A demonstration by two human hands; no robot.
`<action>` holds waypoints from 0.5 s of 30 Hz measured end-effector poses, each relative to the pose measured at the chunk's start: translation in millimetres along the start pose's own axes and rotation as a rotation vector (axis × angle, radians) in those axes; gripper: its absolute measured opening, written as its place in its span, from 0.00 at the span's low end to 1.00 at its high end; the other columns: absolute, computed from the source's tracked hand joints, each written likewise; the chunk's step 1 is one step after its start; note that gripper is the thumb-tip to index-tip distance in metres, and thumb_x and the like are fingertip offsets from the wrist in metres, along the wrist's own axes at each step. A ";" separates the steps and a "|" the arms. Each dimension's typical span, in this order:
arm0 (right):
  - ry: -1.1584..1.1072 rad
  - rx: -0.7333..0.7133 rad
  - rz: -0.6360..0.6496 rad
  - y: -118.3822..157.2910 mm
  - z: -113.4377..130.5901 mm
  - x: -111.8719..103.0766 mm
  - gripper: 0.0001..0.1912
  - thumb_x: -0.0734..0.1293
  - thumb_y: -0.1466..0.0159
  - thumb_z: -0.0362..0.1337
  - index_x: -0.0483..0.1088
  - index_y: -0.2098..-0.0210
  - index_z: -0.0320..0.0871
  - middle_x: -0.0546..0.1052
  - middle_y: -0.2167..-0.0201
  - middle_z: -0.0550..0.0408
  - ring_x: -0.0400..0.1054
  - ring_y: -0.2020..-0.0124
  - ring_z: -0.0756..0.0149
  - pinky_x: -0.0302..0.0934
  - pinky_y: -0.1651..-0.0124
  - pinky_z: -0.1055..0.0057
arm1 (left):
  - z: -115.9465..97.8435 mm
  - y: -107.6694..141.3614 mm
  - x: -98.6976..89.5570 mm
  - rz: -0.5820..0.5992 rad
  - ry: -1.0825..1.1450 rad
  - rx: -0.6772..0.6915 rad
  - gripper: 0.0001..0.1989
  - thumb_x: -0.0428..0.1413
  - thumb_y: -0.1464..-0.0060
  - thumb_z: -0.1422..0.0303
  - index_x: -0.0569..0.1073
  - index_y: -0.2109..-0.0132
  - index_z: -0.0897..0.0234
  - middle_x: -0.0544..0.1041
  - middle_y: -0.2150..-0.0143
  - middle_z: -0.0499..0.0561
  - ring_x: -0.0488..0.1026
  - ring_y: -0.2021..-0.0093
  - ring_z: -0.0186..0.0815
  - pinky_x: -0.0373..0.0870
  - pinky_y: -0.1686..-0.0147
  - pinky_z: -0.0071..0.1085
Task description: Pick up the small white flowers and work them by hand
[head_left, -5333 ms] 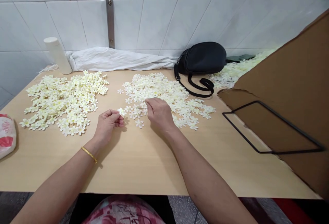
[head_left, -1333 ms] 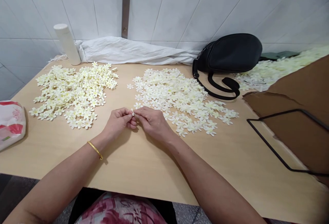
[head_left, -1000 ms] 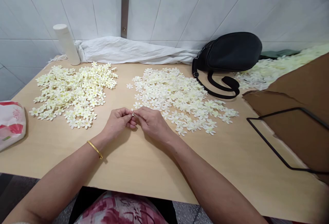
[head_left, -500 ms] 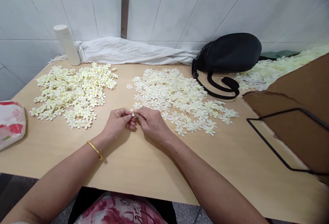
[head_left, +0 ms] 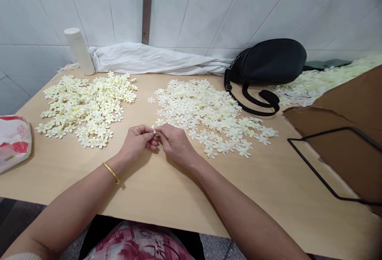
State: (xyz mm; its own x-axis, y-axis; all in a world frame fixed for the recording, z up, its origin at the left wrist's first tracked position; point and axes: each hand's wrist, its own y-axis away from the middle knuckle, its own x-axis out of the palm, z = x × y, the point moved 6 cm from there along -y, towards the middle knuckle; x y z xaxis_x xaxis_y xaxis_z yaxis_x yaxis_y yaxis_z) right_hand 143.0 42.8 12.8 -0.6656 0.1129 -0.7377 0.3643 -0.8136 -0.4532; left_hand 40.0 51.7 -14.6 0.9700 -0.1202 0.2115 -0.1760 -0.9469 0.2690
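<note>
Between my fingertips is a small white flower [head_left: 154,131], partly hidden by the fingers. My left hand [head_left: 137,141] pinches it from the left, with a gold bangle on that wrist. My right hand [head_left: 174,140] meets it from the right, thumb and forefinger pressed together at the flower. Left of my hands lies a heap of cream flowers [head_left: 86,104] with yellow centres. A wider heap of white flowers [head_left: 197,104] spreads behind and to the right of my right hand. One loose flower [head_left: 151,100] rests between the two heaps.
A white bottle [head_left: 80,53] leans at the back left beside a rolled white cloth [head_left: 143,59]. Toward the right are a black bag [head_left: 271,61] with its strap, brown cardboard [head_left: 352,120], a black wire frame [head_left: 313,167] and more flowers. A red-and-white packet [head_left: 13,142] lies far left.
The whole view has shifted very slightly. Both hands keep nearly the same pose around the small flower.
</note>
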 end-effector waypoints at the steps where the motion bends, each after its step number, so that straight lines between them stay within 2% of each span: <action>1: -0.035 0.009 -0.015 -0.3 -0.8 -0.4 0.11 0.55 0.40 0.28 0.68 0.72 0.41 0.71 0.75 0.54 0.64 0.73 0.69 0.57 0.69 0.74 | -0.5 0.2 0.1 0.001 -0.003 0.003 0.04 0.54 0.56 0.76 0.67 0.76 0.70 0.70 0.82 0.49 0.67 0.82 0.27 0.67 0.79 0.26; 5: -0.182 0.086 -0.049 -1.2 -6.4 -1.3 0.12 0.56 0.39 0.30 0.69 0.73 0.41 0.73 0.77 0.56 0.65 0.75 0.71 0.58 0.68 0.74 | -1.5 0.0 -0.4 0.012 0.003 0.004 0.04 0.53 0.56 0.76 0.68 0.76 0.70 0.70 0.82 0.49 0.67 0.82 0.27 0.68 0.78 0.27; 15: -0.428 0.326 -0.040 -1.0 -16.1 1.1 0.10 0.58 0.42 0.32 0.68 0.76 0.41 0.71 0.80 0.58 0.64 0.78 0.72 0.58 0.72 0.75 | -2.9 -0.2 -0.6 0.024 0.013 0.017 0.03 0.54 0.57 0.75 0.67 0.75 0.69 0.71 0.81 0.49 0.68 0.81 0.27 0.67 0.79 0.25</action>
State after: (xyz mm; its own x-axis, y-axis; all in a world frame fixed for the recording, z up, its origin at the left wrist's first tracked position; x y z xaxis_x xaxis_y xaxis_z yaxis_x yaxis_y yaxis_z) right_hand 152.3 52.9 4.4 -0.9057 -0.0400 -0.4221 0.1576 -0.9560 -0.2475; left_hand 39.0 52.8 -12.1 0.9634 -0.1390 0.2294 -0.1959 -0.9487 0.2480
